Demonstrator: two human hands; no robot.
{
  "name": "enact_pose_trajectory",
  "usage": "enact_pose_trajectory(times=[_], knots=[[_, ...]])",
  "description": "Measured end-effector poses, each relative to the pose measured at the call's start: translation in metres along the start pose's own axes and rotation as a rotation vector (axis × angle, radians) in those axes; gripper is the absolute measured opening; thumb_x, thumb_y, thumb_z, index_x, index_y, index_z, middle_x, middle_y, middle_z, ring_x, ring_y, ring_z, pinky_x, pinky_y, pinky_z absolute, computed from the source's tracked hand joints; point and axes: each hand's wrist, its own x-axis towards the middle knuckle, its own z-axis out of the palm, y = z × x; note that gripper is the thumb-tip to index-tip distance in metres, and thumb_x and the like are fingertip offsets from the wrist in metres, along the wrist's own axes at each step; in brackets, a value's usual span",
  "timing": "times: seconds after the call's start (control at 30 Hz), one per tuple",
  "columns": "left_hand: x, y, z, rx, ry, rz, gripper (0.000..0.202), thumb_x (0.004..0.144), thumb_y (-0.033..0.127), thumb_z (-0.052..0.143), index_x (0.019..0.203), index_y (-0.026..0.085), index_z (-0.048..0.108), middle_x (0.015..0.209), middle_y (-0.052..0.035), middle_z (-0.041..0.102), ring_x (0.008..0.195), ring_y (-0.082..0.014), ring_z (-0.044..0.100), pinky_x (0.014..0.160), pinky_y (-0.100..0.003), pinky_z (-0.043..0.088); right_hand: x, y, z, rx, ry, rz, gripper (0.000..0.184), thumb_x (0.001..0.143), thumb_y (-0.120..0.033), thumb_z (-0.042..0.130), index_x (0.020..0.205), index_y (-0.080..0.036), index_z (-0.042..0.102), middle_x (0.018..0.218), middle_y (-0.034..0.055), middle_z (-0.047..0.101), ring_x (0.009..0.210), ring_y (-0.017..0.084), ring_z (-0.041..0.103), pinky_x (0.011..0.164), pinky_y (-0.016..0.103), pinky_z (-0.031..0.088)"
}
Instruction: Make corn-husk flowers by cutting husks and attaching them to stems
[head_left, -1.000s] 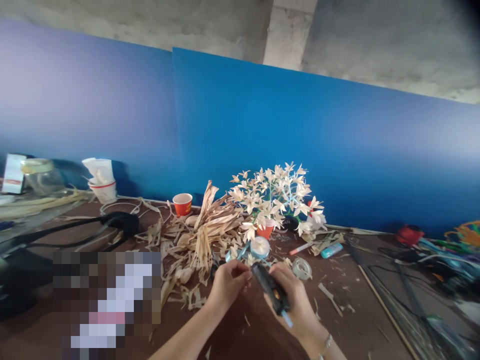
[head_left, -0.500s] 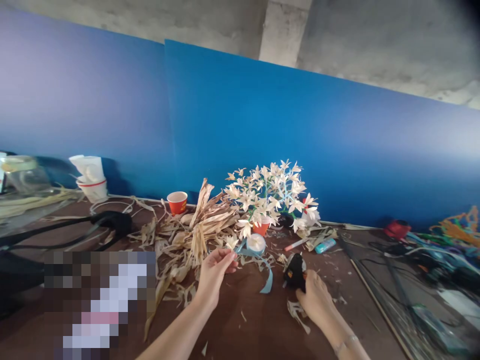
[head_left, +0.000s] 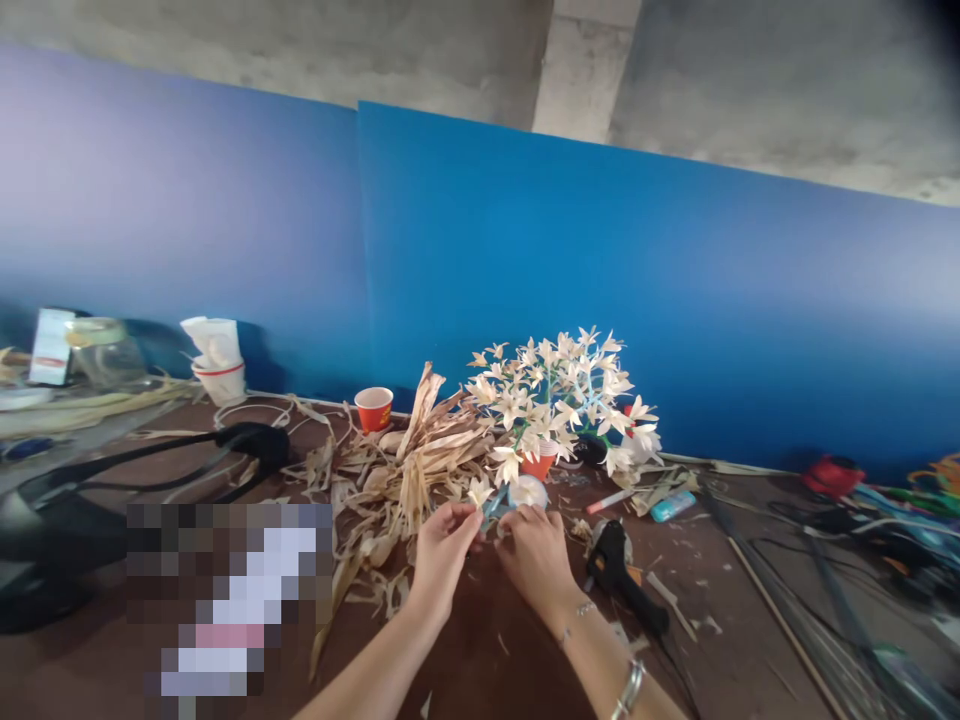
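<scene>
My left hand (head_left: 444, 548) pinches a small cream flower (head_left: 478, 492), which looks made of dried husk, by its base. Close beside it, my right hand (head_left: 537, 552) has its fingers curled together at the blue tape (head_left: 494, 502); the fingertips partly hide the strip. Just behind the right hand sits a pale round roll (head_left: 528, 490). A black glue gun (head_left: 624, 580) lies on the table to the right of my right wrist, with neither hand on it. Beyond the hands, a bunch of cream flowers (head_left: 551, 390) stands in a red cup (head_left: 538, 460).
Dried husks (head_left: 439, 440) are heaped left of the flowers. An orange-red paper cup (head_left: 373, 409) and a white cup (head_left: 220, 380) stand by the blue partition (head_left: 510, 240). A marker (head_left: 609, 501) and a turquoise packet (head_left: 673, 506) lie right. Black straps (head_left: 255, 445) and cables are at left.
My right hand has let go of the glue gun and moved left to the blue tape near the flower. My left hand still pinches the flower. The view has shifted slightly left.
</scene>
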Motion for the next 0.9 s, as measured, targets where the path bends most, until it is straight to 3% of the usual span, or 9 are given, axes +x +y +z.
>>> enact_pose_trajectory(times=[0.07, 0.17, 0.3, 0.47, 0.57, 0.7, 0.8, 0.9], knots=[[0.000, 0.000, 0.000, 0.003, 0.015, -0.005, 0.032, 0.053, 0.042, 0.073, 0.063, 0.014, 0.059, 0.049, 0.0024, 0.055, 0.044, -0.0092, 0.048, 0.043, -0.019, 0.035, 0.000, 0.003, 0.004, 0.075, 0.035, 0.020, 0.012, 0.072, -0.011, 0.053, 0.067, -0.019, 0.060, 0.073, 0.0050, 0.062, 0.079, 0.021, 0.055, 0.075, 0.033, 0.035], [0.000, 0.000, 0.000, 0.013, 0.029, -0.025, 0.028, 0.056, 0.038, 0.072, 0.063, 0.014, 0.060, 0.045, 0.0053, 0.049, 0.040, -0.0055, 0.039, 0.040, -0.017, 0.028, -0.001, 0.008, 0.000, 0.433, 0.070, 0.145, 0.014, 0.077, -0.018, 0.051, 0.066, -0.017, 0.059, 0.068, 0.0034, 0.062, 0.069, 0.018, 0.056, 0.067, 0.029, 0.040], [-0.002, 0.000, 0.001, -0.015, -0.003, -0.002, 0.024, 0.058, 0.035, 0.072, 0.063, 0.014, 0.061, 0.054, 0.0017, 0.056, 0.050, -0.0090, 0.048, 0.048, -0.018, 0.034, -0.002, 0.011, -0.007, 0.887, 0.070, 0.315, 0.022, 0.078, -0.034, 0.052, 0.070, -0.014, 0.058, 0.060, 0.0003, 0.058, 0.055, 0.014, 0.052, 0.052, 0.023, 0.040], [-0.009, 0.001, 0.005, -0.071, -0.083, 0.000, 0.022, 0.059, 0.033, 0.072, 0.063, 0.016, 0.059, 0.062, -0.0003, 0.061, 0.065, -0.0136, 0.055, 0.058, -0.019, 0.038, -0.007, 0.003, -0.013, 0.774, 0.203, 0.203, 0.016, 0.080, -0.029, 0.052, 0.071, -0.016, 0.056, 0.067, 0.0012, 0.058, 0.062, 0.014, 0.053, 0.059, 0.024, 0.042], [-0.012, 0.002, 0.006, -0.143, -0.158, -0.067, 0.021, 0.059, 0.031, 0.072, 0.063, 0.016, 0.058, 0.060, 0.0012, 0.060, 0.061, -0.0114, 0.054, 0.058, -0.019, 0.039, -0.009, -0.002, -0.015, 0.693, 0.253, 0.074, 0.012, 0.081, -0.022, 0.049, 0.072, -0.017, 0.055, 0.076, 0.0043, 0.058, 0.073, 0.016, 0.054, 0.068, 0.028, 0.044], [-0.013, 0.003, 0.007, -0.265, -0.183, -0.150, 0.023, 0.056, 0.028, 0.075, 0.062, 0.015, 0.056, 0.060, 0.0019, 0.059, 0.055, -0.0096, 0.053, 0.056, -0.020, 0.040, -0.009, -0.004, -0.016, 0.668, 0.226, -0.009, 0.016, 0.083, -0.019, 0.045, 0.073, -0.018, 0.057, 0.080, 0.0058, 0.056, 0.078, 0.017, 0.055, 0.073, 0.030, 0.044], [-0.012, 0.002, 0.007, -0.323, -0.193, -0.192, 0.024, 0.056, 0.028, 0.075, 0.063, 0.015, 0.056, 0.063, 0.0012, 0.061, 0.056, -0.0098, 0.055, 0.056, -0.020, 0.041, -0.009, -0.003, -0.015, 0.669, 0.222, -0.007, 0.015, 0.082, -0.018, 0.045, 0.073, -0.018, 0.057, 0.080, 0.0056, 0.055, 0.077, 0.017, 0.055, 0.071, 0.029, 0.045], [-0.011, -0.001, 0.006, -0.305, -0.204, -0.227, 0.025, 0.057, 0.029, 0.074, 0.064, 0.016, 0.054, 0.057, 0.0036, 0.058, 0.047, -0.0067, 0.049, 0.048, -0.018, 0.036, -0.009, -0.001, -0.013, 0.647, 0.255, 0.085, 0.008, 0.078, -0.021, 0.053, 0.070, -0.018, 0.052, 0.073, 0.0026, 0.055, 0.070, 0.016, 0.054, 0.067, 0.028, 0.044]])
